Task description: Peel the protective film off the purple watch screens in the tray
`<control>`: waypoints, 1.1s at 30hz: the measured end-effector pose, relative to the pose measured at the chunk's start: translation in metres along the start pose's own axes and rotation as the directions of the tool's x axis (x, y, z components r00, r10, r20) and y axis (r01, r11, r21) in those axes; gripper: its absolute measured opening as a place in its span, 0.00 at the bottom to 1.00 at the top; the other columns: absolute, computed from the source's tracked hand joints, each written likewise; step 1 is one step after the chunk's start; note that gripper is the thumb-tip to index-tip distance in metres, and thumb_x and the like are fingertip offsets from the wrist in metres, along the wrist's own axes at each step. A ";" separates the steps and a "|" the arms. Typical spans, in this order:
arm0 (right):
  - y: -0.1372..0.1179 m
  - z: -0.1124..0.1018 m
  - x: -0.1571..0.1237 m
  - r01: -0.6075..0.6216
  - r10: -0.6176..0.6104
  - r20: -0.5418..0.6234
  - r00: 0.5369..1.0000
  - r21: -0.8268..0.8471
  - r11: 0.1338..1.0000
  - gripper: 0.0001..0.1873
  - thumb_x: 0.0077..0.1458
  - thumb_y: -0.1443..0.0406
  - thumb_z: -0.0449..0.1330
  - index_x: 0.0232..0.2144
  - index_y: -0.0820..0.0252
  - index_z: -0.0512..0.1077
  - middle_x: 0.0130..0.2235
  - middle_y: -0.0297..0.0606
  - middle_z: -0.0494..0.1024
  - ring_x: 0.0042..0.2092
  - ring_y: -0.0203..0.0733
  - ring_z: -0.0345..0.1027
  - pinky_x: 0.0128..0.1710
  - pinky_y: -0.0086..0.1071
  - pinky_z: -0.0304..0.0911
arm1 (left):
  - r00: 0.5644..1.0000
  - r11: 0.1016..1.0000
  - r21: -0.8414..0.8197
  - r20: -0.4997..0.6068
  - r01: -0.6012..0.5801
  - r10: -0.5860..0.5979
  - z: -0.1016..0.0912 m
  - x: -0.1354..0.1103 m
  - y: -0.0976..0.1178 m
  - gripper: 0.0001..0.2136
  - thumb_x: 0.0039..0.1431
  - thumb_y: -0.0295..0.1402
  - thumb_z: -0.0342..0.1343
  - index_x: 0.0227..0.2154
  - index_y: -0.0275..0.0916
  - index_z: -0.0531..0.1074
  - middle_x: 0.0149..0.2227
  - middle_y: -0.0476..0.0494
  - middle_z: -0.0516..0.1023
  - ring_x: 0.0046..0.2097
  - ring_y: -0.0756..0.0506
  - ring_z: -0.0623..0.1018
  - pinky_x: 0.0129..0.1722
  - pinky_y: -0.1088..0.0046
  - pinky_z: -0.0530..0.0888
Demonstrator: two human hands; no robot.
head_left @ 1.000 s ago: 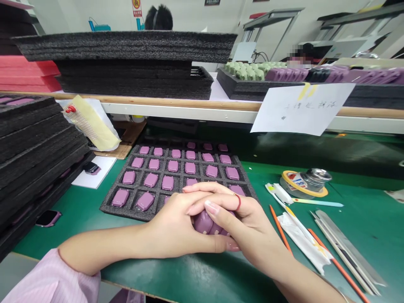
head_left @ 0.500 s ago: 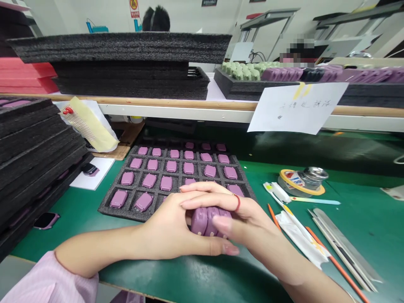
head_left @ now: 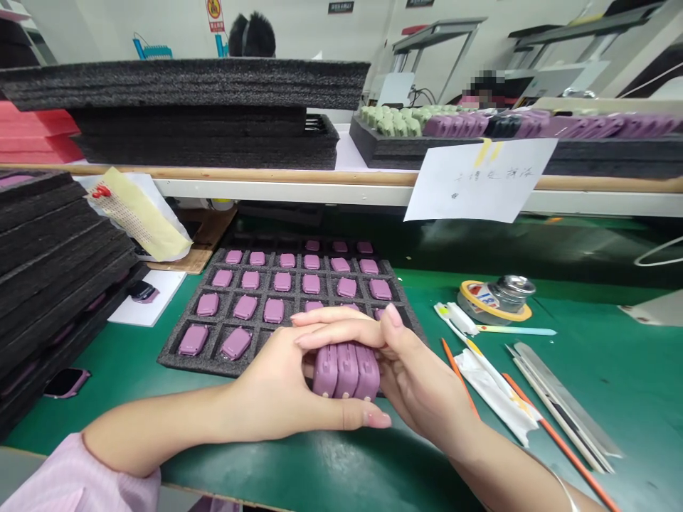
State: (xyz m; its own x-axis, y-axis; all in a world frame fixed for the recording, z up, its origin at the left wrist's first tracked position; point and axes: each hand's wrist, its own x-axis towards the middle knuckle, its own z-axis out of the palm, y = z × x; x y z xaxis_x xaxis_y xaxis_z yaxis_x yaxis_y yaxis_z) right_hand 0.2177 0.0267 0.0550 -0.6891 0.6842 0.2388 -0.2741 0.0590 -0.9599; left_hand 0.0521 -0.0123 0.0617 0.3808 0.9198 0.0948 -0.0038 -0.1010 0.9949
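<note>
Three purple watch cases point(head_left: 346, 372) stand side by side between my two hands, above the front of a black foam tray point(head_left: 200, 364). My left hand point(head_left: 277, 384) is closed around them, its thumb stretched along their lower edge. My right hand point(head_left: 416, 363) wraps the top and right side, its fingers lying over the left fingers and its thumb raised near the upper right corner. Part of the cases is hidden under the fingers. More purple watch cases point(head_left: 236, 343) lie singly in the tray's compartments behind my hands.
Stacked black foam trays point(head_left: 58, 242) rise at the left, near a dark-screened smartwatch point(head_left: 67, 382). On the right lie orange sticks point(head_left: 555, 427), a toothbrush point(head_left: 453, 323), flat metal strips point(head_left: 565, 398) and a lidded round container point(head_left: 496, 299). A shelf point(head_left: 299, 188) crosses behind.
My right thumb has lifted from the front of the watch cases to near their top right, uncovering their faces. The whole view has shifted slightly, with things appearing further left.
</note>
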 end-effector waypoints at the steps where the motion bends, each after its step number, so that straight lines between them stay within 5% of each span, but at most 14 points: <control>1: -0.001 -0.001 -0.001 -0.018 0.017 0.024 1.000 0.033 0.999 0.30 0.74 0.47 0.43 0.46 0.49 0.82 0.59 0.35 0.74 0.62 0.49 0.64 0.57 0.40 0.69 | 1.000 1.000 -0.001 0.000 0.000 0.000 0.000 -0.001 0.000 0.18 0.49 0.28 0.72 0.44 0.38 0.78 0.37 0.47 0.81 0.45 0.41 0.82 0.49 0.66 0.81; 5: -0.004 -0.005 -0.002 -0.065 0.056 0.076 0.996 0.112 0.992 0.29 0.73 0.44 0.43 0.54 0.47 0.77 0.61 0.34 0.72 0.61 0.47 0.66 0.54 0.35 0.71 | 0.999 0.999 -0.016 -0.020 -0.042 0.042 -0.002 -0.004 -0.002 0.25 0.49 0.31 0.74 0.51 0.41 0.76 0.41 0.46 0.81 0.46 0.42 0.81 0.50 0.66 0.80; 9: -0.005 -0.007 0.002 0.044 -0.041 -0.116 0.992 0.023 0.999 0.29 0.71 0.41 0.45 0.53 0.49 0.75 0.57 0.35 0.75 0.62 0.45 0.65 0.65 0.36 0.60 | 0.977 0.969 0.169 -0.082 -0.182 0.198 -0.003 -0.006 -0.003 0.21 0.49 0.31 0.74 0.46 0.38 0.77 0.43 0.45 0.82 0.43 0.45 0.82 0.49 0.72 0.79; 12: -0.004 -0.009 0.006 0.089 -0.092 -0.190 0.977 -0.027 0.996 0.28 0.71 0.42 0.46 0.51 0.50 0.76 0.55 0.36 0.77 0.59 0.46 0.69 0.63 0.38 0.62 | 0.957 0.933 0.240 -0.043 -0.268 0.286 -0.003 -0.006 -0.003 0.19 0.52 0.27 0.71 0.47 0.39 0.77 0.46 0.46 0.82 0.46 0.45 0.82 0.52 0.73 0.78; 18: 0.001 -0.013 0.005 0.076 -0.091 -0.169 0.981 -0.091 0.993 0.28 0.71 0.41 0.46 0.54 0.51 0.73 0.54 0.38 0.77 0.58 0.46 0.70 0.61 0.39 0.65 | 0.925 0.884 0.308 -0.029 -0.351 0.378 -0.004 -0.006 -0.005 0.19 0.52 0.22 0.68 0.47 0.39 0.76 0.47 0.46 0.82 0.48 0.44 0.82 0.53 0.72 0.77; 25: -0.001 -0.022 0.000 -0.098 0.093 -0.043 0.995 -0.133 0.986 0.36 0.66 0.37 0.50 0.63 0.53 0.63 0.53 0.44 0.77 0.55 0.52 0.73 0.59 0.46 0.67 | 0.898 0.833 0.400 -0.052 -0.382 0.437 -0.003 -0.003 -0.003 0.18 0.52 0.22 0.69 0.45 0.42 0.77 0.45 0.50 0.83 0.47 0.46 0.81 0.51 0.73 0.74; 28: 0.000 -0.017 -0.001 -0.159 0.160 0.063 0.985 -0.020 0.987 0.40 0.61 0.38 0.60 0.64 0.54 0.61 0.57 0.45 0.75 0.58 0.52 0.71 0.60 0.46 0.67 | 0.882 0.813 0.425 -0.069 -0.398 0.467 -0.003 -0.001 -0.006 0.17 0.54 0.23 0.68 0.46 0.43 0.77 0.45 0.49 0.83 0.47 0.45 0.81 0.51 0.70 0.74; 33: 0.005 -0.001 0.001 -0.105 0.101 -0.080 0.992 -0.054 0.993 0.55 0.43 0.50 0.79 0.65 0.53 0.57 0.57 0.46 0.75 0.58 0.53 0.71 0.59 0.43 0.70 | 0.867 0.821 0.362 -0.064 -0.441 0.494 -0.003 -0.001 -0.011 0.08 0.61 0.36 0.66 0.42 0.42 0.80 0.46 0.44 0.81 0.52 0.42 0.78 0.58 0.66 0.72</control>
State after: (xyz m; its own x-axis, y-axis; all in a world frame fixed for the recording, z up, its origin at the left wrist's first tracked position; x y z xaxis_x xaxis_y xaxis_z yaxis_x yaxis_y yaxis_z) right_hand 0.2160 0.0283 0.0504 -0.6576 0.7424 0.1281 -0.1635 0.0254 -0.9862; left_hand 0.0488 -0.0108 0.0513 0.2695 0.7716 0.5761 0.1636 -0.6263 0.7623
